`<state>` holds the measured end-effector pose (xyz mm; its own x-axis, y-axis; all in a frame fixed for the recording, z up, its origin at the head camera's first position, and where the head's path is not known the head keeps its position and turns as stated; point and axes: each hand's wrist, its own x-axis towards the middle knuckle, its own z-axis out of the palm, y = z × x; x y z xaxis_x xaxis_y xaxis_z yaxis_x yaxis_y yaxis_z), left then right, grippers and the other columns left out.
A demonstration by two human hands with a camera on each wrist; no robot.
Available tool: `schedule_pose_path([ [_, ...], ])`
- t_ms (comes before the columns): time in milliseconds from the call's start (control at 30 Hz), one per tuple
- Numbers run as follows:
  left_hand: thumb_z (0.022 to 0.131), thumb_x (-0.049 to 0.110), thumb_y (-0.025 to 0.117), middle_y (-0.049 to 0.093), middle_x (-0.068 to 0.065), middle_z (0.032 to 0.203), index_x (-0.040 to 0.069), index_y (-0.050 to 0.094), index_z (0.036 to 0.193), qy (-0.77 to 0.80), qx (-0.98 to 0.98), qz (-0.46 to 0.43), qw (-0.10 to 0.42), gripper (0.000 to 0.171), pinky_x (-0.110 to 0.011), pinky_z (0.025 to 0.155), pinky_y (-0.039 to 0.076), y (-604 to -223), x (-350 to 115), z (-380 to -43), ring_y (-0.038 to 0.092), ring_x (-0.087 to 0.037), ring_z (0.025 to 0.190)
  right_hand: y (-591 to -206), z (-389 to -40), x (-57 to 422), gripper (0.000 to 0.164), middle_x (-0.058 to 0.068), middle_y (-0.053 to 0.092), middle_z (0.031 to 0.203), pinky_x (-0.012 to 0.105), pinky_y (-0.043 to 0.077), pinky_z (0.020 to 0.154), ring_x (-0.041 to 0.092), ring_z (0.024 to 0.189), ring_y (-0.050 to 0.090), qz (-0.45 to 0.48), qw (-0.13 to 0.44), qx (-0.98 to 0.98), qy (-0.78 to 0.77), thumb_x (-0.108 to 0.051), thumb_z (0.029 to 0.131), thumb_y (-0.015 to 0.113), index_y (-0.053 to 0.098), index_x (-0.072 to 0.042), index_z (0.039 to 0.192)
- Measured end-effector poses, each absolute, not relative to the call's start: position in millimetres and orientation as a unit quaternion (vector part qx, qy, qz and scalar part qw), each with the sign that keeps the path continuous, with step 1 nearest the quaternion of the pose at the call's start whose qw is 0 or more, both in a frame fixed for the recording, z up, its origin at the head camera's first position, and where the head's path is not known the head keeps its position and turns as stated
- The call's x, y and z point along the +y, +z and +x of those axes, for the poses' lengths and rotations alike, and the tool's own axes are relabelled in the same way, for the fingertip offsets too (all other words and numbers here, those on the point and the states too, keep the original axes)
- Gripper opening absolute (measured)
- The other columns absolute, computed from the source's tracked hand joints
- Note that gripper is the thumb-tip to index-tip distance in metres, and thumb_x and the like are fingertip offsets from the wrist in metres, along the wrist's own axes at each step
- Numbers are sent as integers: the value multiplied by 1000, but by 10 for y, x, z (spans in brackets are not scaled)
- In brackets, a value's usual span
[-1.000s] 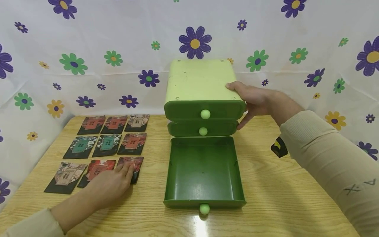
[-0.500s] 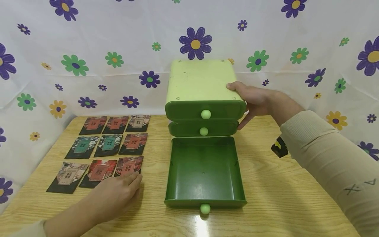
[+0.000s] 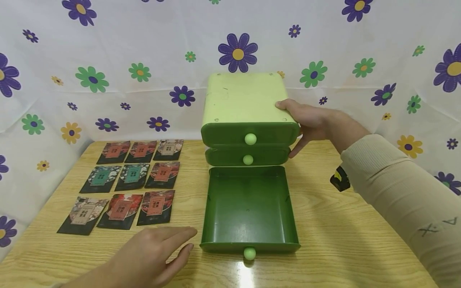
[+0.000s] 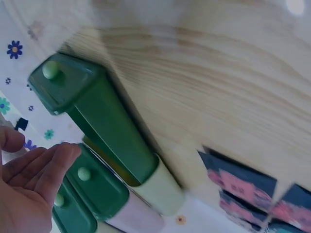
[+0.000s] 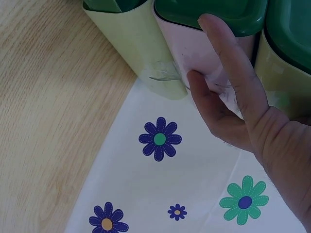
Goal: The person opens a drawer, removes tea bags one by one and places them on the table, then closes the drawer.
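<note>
My left hand (image 3: 153,254) hovers over the table left of the pulled-out bottom drawer (image 3: 248,208), fingers straight and thumb apart, holding nothing. Its fingertips are close to the drawer's front left corner. My right hand (image 3: 306,120) rests against the right side of the green drawer cabinet (image 3: 245,98), thumb on the top edge and fingers spread down the side. In the right wrist view its fingers lie against the pink middle section (image 5: 187,48). The upper two drawers, with round pale-green knobs, are pushed in. Flat printed packets (image 3: 155,206) lie in three rows to the left.
The wooden table (image 3: 331,240) ends at a white cloth backdrop (image 3: 151,36) with purple, green and orange flowers, close behind the cabinet. A black and yellow object (image 3: 340,179) shows beneath my right forearm.
My left hand has drawn away from the nearest right packet, moving right and toward me, its fingers now pointing at the drawer. The packets stay in place. My right hand stays on the cabinet.
</note>
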<state>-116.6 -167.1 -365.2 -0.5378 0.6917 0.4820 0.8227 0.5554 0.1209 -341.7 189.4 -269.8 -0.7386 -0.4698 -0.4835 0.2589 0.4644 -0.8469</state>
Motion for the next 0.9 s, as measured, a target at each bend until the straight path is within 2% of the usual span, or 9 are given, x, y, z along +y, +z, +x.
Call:
schedule_pose_path([
  [233, 96, 20, 67, 77, 2, 96, 10, 74, 104, -228, -854, -442, 153, 15, -18, 70, 57, -3705, -1483, -1136, 73, -7, 84, -2706, -3421, 1909, 70, 25, 48, 131, 62, 56, 81, 43, 114, 58, -65, 352, 780, -513, -63, 101, 21, 21, -15, 152],
  [367, 97, 21, 66, 77, 0, 92, 9, 74, 101, -259, -842, -435, 185, 15, -18, 69, 57, -3729, -1392, -1140, 74, -8, 82, -2704, -3421, 1909, 70, 25, 48, 132, 62, 56, 82, 43, 116, 58, -65, 354, 778, -514, -64, 101, 22, 22, -15, 151],
  [667, 101, 23, 59, 77, -3, 89, 7, 74, 101, -293, -806, -472, 204, 21, -15, 68, 56, -3779, -1306, -1089, 74, -9, 80, -2666, -3414, 1883, 69, 25, 47, 132, 62, 56, 82, 43, 115, 58, -63, 352, 781, -512, -63, 101, 23, 22, -16, 151],
  [900, 99, 18, 63, 77, -3, 92, 6, 74, 105, -324, -796, -491, 143, 17, -15, 73, 56, -3879, -1255, -1082, 73, -8, 86, -2673, -3408, 1879, 71, 25, 47, 133, 61, 56, 81, 43, 116, 57, -64, 353, 782, -510, -63, 101, 23, 20, -15, 152],
])
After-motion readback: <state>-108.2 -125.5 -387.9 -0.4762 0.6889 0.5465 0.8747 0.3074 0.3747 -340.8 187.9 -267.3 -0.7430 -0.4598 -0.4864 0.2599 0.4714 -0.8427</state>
